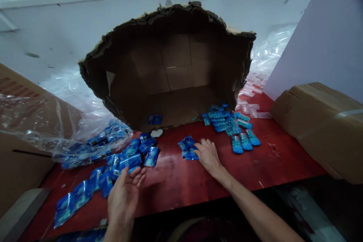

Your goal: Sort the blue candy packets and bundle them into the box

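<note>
Head view: holding hands well apart. Touching small blue packet stack (187, 149), middle of red table (170, 187), with right hand (209, 155); pinching or just resting, cannot tell. Curling left hand (126, 193) loosely, palm bare, beside larger packet pile (130, 160). Showing farther right: blue-filled packs (233, 126), clear plastic pieces (253, 112), brown box (314, 132). Showing behind stack: torn-edged carton (176, 60), mouth toward hands.

The red tabletop (172, 181) bears blue packets (151, 156), lighter blue pouches (245, 141), clear plastic pieces (253, 111) and a torn carton (177, 51).
</note>
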A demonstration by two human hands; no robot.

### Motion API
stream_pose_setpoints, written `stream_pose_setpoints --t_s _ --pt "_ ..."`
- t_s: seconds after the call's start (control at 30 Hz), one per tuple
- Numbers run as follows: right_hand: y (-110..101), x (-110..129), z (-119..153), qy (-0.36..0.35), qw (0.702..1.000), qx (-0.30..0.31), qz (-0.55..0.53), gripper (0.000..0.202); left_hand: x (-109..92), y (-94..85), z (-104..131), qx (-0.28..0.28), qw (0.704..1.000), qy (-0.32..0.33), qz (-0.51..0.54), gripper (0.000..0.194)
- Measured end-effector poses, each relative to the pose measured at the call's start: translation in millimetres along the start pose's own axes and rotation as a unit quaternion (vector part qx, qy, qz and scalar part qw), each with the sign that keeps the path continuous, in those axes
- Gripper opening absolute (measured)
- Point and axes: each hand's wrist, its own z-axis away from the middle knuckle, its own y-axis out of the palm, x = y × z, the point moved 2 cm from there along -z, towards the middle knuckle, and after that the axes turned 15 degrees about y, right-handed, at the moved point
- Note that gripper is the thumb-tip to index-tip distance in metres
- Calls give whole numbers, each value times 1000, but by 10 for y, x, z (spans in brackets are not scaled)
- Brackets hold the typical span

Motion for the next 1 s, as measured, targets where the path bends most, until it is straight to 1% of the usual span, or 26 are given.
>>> stream_pose_setpoints --t_s 0.07,0.1,0.13,0.17,0.23,0.3,0.37,0.47,0.6,0.67,0.77,0.83,0.9,0.93,0.97,1.0 --pt "64 35 -13 2 1000 -2 12 16 174 100 158 52 999 10 -10 12" --pt "83 45 -6 2 1000 -4 19 19 283 161 255 85 996 3 -15 15" --pt "94 50 2 0 1000 -5 26 22 402 222 355 112 993 -19 -25 18" --pt "96 49 9 -2 999 -6 31 23 522 284 451 144 987 -54 -40 20" --pt "84 37 6 -10 999 -5 39 21 729 401 604 203 970 -117 -65 25" --pt "66 22 -18 -19 999 -2 44 16 862 503 686 244 956 -149 -70 26" --pt "57 15 -46 -25 999 -1 46 15 920 586 702 269 948 -155 -63 27" --pt "74 25 -56 -28 999 -7 46 15 929 660 671 279 946 -154 -59 27" --pt "91 56 -19 -30 998 -23 44 22 931 669 659 267 947 -169 -60 29" --pt "53 70 18 -36 998 -29 44 22 934 665 674 262 948 -169 -61 30" --pt "-80 86 121 -55 997 -39 24 21 916 691 689 248 955 -148 -61 32" --pt "-179 94 209 -78 996 -38 -32 22 892 729 686 240 961 -128 -51 31" --pt "-233 95 278 -91 986 -14 -137 20 877 769 678 236 964 -116 -36 28" --pt "-232 90 293 -80 975 11 -206 15 877 787 675 238 964 -113 -29 27" --pt "-210 80 293 -50 956 45 -287 13 883 803 673 243 963 -111 -22 27" --pt "-167 69 279 -4 924 88 -373 17 893 818 672 252 961 -108 -15 26"
